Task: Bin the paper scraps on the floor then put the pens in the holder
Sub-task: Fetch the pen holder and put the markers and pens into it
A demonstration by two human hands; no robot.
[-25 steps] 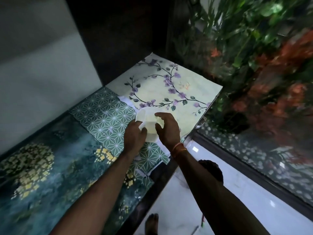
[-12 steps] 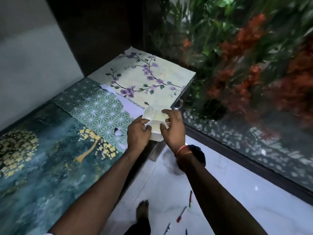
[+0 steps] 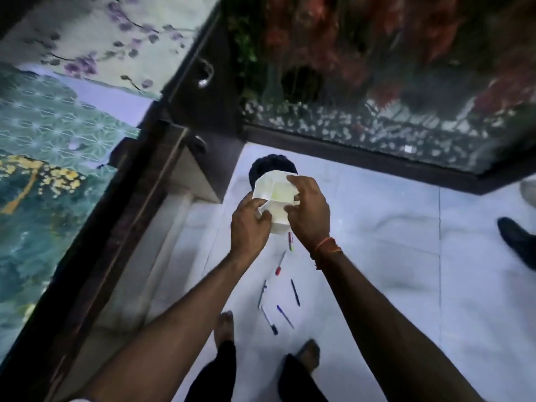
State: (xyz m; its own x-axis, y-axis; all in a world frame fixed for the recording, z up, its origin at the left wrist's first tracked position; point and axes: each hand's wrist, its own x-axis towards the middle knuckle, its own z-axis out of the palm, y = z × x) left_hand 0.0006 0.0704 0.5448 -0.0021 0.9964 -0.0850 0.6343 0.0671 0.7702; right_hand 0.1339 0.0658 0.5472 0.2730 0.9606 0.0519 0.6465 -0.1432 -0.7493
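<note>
A white pen holder [image 3: 277, 195] with inner compartments is held in the air over the floor. My left hand [image 3: 249, 224] grips its near left side and my right hand [image 3: 309, 210] grips its right rim. Several pens lie scattered on the white floor below: a red-capped one [image 3: 280, 264], a dark one [image 3: 295, 293], a blue one [image 3: 284, 316], a black one [image 3: 269, 322] and a pink-and-green one [image 3: 290, 241] just under the holder. A dark round bin [image 3: 265, 166] stands behind the holder, mostly hidden by it.
A dark wooden cabinet [image 3: 162, 175] with patterned sheets [image 3: 58, 117] on top fills the left. A glass panel [image 3: 377, 82] with plants and pebbles runs along the back. My bare feet [image 3: 223, 329] stand near the pens. Another person's shoe [image 3: 516, 242] is at the right edge.
Both hands lifted the pen holder off the cabinet top and carried it out over the floor. The view tilted down, bringing the pens and my feet into sight.
</note>
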